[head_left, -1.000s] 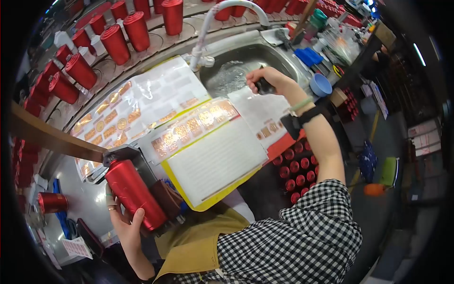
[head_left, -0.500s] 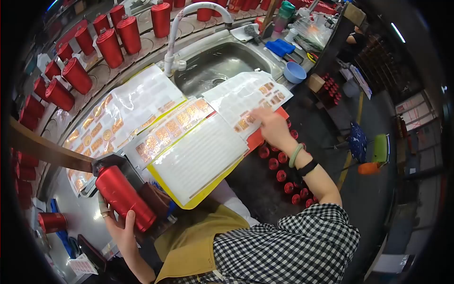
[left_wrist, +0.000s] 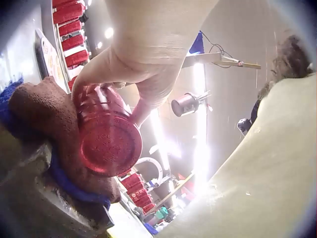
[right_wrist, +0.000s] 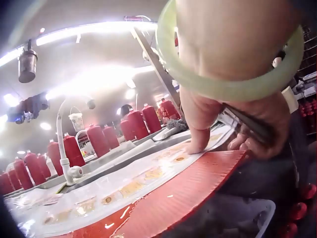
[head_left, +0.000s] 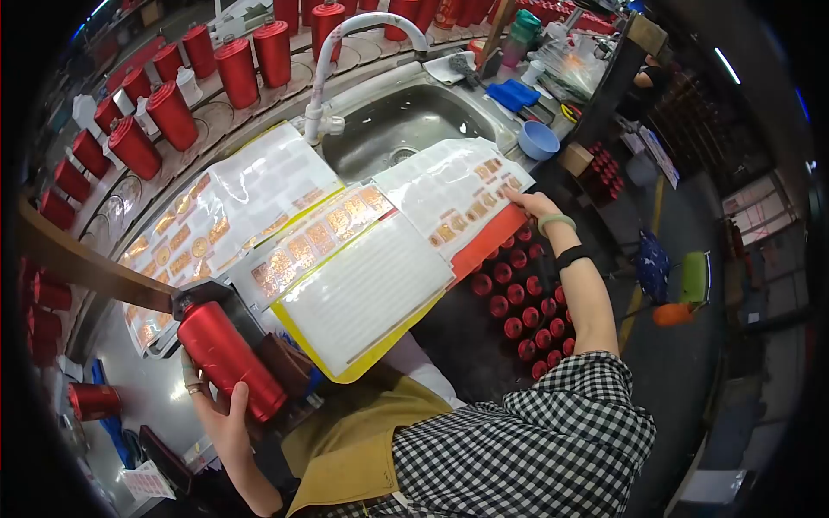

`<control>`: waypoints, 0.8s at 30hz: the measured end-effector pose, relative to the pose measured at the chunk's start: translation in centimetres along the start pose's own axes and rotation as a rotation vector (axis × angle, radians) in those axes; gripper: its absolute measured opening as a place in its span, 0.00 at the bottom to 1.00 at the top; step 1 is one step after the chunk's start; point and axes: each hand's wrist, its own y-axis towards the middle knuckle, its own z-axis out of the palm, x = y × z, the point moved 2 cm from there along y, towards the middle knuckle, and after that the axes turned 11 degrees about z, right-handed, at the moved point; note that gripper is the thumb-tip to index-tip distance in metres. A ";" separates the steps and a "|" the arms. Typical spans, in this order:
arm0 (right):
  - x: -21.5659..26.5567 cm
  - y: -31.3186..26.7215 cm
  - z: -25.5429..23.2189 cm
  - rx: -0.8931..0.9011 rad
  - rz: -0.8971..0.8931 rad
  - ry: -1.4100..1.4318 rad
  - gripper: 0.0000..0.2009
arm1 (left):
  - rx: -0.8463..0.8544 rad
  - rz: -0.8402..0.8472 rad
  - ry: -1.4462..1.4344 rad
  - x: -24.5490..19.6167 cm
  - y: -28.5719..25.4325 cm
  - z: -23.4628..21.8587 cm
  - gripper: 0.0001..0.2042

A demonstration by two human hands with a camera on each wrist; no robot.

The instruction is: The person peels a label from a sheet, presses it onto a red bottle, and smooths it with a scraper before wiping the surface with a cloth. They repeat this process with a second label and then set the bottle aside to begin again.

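A glossy red bottle (head_left: pixel 229 358) lies tilted on a dark holder at the lower left. My left hand (head_left: pixel 223 423) holds it, fingers behind and thumb across its near side. In the left wrist view its round base (left_wrist: pixel 110 146) faces the camera beside a brown spongy pad (left_wrist: pixel 47 106). My right hand (head_left: pixel 537 210) is at the right corner of a wet sheet of gold decals (head_left: pixel 458 194) on a red board (head_left: pixel 488 246). There the thumb presses the sheet's edge, while the curled fingers hold a dark flat tool (right_wrist: pixel 252 124), mostly hidden by the palm.
A steel sink (head_left: pixel 414 116) with a white faucet (head_left: pixel 316 95) lies beyond the sheets. A lined white sheet on a yellow board (head_left: pixel 350 373) is in front. Several red bottles (head_left: pixel 237 73) stand along the back rack. A blue bowl (head_left: pixel 539 140) sits right of the sink.
My right hand has come from over the sink, across the decal sheet, to its right corner. The sink water has drained down. The left hand still holds the bottle.
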 end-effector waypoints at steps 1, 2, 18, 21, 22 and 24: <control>-0.2 0.4 0.0 0.018 -0.032 -0.002 0.26 | 0.006 0.013 -0.016 -0.1 0.1 0.1 0.44; -0.4 0.6 0.1 0.013 -0.034 0.001 0.26 | 0.009 0.033 -0.032 0.2 0.1 -0.1 0.44; 6.7 -4.1 1.2 -0.720 -0.780 -0.242 0.13 | -0.039 -0.017 -0.038 -0.4 0.0 0.3 0.45; 13.2 -7.0 6.3 -0.255 -0.979 -0.210 0.13 | -0.040 -0.043 -0.157 -0.2 0.1 0.4 0.46; 15.3 -8.4 8.3 -0.238 -0.993 -0.209 0.13 | -0.058 -0.043 -0.148 0.1 0.1 0.2 0.46; 18.9 -10.4 12.6 -0.006 -1.073 -0.332 0.12 | 0.006 -0.032 -0.130 0.6 0.0 -0.2 0.47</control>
